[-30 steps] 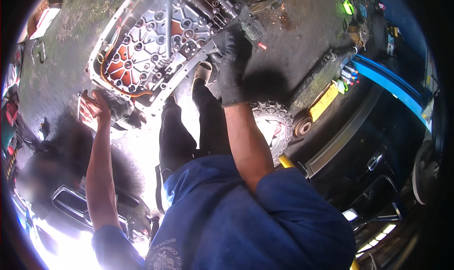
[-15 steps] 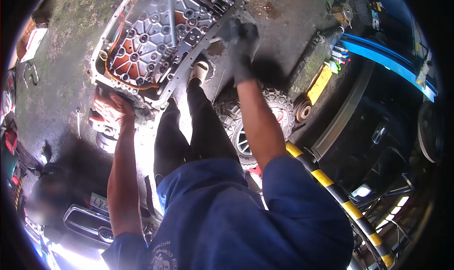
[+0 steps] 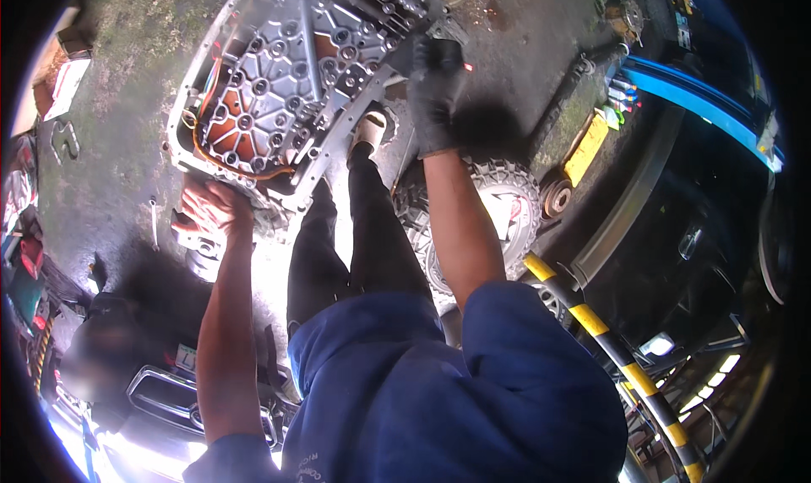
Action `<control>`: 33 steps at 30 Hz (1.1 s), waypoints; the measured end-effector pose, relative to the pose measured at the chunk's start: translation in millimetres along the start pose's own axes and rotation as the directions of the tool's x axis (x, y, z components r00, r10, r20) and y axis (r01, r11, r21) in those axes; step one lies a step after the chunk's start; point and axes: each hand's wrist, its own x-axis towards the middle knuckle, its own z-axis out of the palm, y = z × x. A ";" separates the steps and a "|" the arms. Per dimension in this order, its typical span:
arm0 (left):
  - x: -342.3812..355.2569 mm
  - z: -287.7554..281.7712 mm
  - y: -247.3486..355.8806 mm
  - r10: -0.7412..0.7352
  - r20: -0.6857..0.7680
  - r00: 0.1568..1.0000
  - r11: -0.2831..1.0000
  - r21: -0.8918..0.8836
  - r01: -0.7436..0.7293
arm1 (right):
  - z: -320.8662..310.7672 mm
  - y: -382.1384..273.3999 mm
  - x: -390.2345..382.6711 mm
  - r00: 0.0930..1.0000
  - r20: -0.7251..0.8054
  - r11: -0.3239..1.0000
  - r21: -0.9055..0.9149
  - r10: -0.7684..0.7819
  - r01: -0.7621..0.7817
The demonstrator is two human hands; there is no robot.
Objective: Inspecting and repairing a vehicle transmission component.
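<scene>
The housing [image 3: 338,149], open side up, lies ahead of the person at a slant; what bears its weight is out of sight.

Left hand [image 3: 213,208]: bare, at the housing's near end, fingers extended and somewhat spread; they do not close around anything visible. Contact with the underside cannot be confirmed. Right hand [image 3: 436,70]: gloved, at the housing's right edge towards its far end, fingers appearing bent; blur and the dark glove prevent telling whether they grip.

Advisory, in the inspector's judgement: the housing should be steadied by its outer edge, with even pressure from both sides. The orange wire [image 3: 253,177], along the inside of the near end, should bear no load. Bare fingers are best clear of pinch points under the near end; a second glove would help. The shoe [image 3: 372,130], just beside the housing's right edge, would be safer further off.
</scene>
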 end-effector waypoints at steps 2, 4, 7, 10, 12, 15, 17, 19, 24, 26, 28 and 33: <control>8.7 9.3 -3.9 -0.067 0.012 0.998 0.971 -0.231 0.068 | 0.6 4.6 35.2 0.980 -0.095 0.969 -0.193 -0.175 0.154; 2.0 7.5 1.1 -0.058 0.100 0.993 0.997 -0.036 0.062 | 1.6 4.3 56.2 0.979 -0.101 0.978 -0.128 -0.176 0.163; 9.1 33.7 -58.2 0.022 -0.141 0.990 0.994 0.105 -0.008 | 27.3 -10.3 25.2 0.990 -0.139 0.991 -0.135 -0.021 0.002; 1.1 6.1 2.6 -0.031 0.058 0.998 0.997 -0.073 0.035 | 1.2 -17.1 -7.4 0.999 -0.050 0.960 -0.277 0.020 -0.033; 9.8 26.2 -32.7 -0.020 -0.044 0.999 1.000 -0.003 0.019 | 12.8 -22.4 13.2 0.995 -0.061 0.951 -0.304 -0.079 0.057; -0.6 20.4 -7.6 -0.043 0.099 0.994 0.999 0.034 0.039 | -7.2 -16.3 30.8 0.998 -0.052 0.975 -0.221 -0.023 0.011; 4.3 24.7 -32.2 0.000 -0.078 0.997 1.000 0.015 0.001 | 11.1 -26.9 12.7 0.998 -0.052 0.975 -0.219 0.037 -0.048; 0.7 10.4 -7.0 -0.030 -0.008 1.000 1.000 -0.002 0.030 | 10.2 -20.4 -13.8 0.999 -0.044 0.949 -0.313 0.019 -0.031; 7.2 23.1 -27.4 0.013 -0.046 0.999 0.999 0.043 -0.011 | 9.4 -14.9 51.9 0.991 -0.042 0.987 -0.099 -0.131 0.126; -2.9 11.7 2.2 0.004 -0.016 1.000 1.000 -0.014 -0.004 | -3.9 2.3 27.4 0.998 -0.052 0.977 -0.214 -0.035 0.023; 1.5 7.7 -9.5 -0.023 0.013 1.000 0.999 0.038 0.022 | 7.9 -11.2 -9.7 0.996 -0.021 0.969 -0.233 0.083 -0.086; 4.5 21.4 -23.6 -0.007 0.007 1.000 0.998 0.066 0.007 | 11.4 -11.6 50.2 0.977 -0.089 0.941 -0.299 -0.195 0.160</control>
